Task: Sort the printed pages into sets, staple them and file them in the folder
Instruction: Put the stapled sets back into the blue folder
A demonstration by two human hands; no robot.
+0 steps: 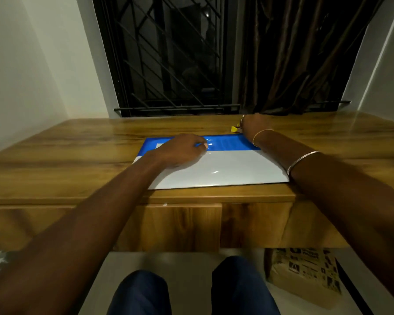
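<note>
A flat folder (232,167) with a clear white front and a blue top flap lies on the wooden desk (66,155). My left hand (182,148) rests on the folder where the blue flap meets the white part, its fingers curled down onto the flap. My right hand (251,125) reaches past the folder's far right corner and covers a small yellow stapler (234,128); only the stapler's left end shows. Whether the fingers close round the stapler is hidden. No loose pages are visible.
The desk's far edge meets a barred window (168,64) and a dark curtain (305,53). A printed paper bag (305,273) stands on the floor under the desk at the right. My knees (191,292) sit below the front edge.
</note>
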